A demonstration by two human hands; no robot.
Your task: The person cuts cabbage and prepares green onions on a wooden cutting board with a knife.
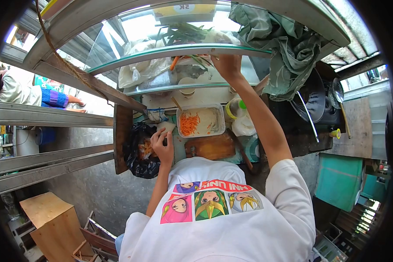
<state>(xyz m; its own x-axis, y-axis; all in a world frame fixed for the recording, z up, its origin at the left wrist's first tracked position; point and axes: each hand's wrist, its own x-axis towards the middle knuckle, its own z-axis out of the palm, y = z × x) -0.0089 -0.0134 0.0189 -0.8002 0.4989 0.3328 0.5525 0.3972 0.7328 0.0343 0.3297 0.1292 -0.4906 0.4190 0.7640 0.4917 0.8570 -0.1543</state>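
My right hand (228,66) reaches up into the glass case, beside green stalks and a carrot (174,63); its fingertips are partly hidden by the glass edge. My left hand (162,146) hovers by a whitish bundle (166,126), its fingers bent and thumb near them; whether it holds anything is unclear. Between the hands lies a plastic tub (209,131) with shredded carrot (189,124) in its left half. A wooden cutting board (210,147) rests in front of the tub, with a knife (244,157) along its right side. Left of my left hand, a black plastic bag (137,168) holds orange scraps.
A green cloth (288,74) hangs at the upper right, above a black wok (312,102) with utensils. A green-lidded jar (236,108) stands right of the tub. Metal rails (48,114) cross the left. A person (22,91) is beyond them.
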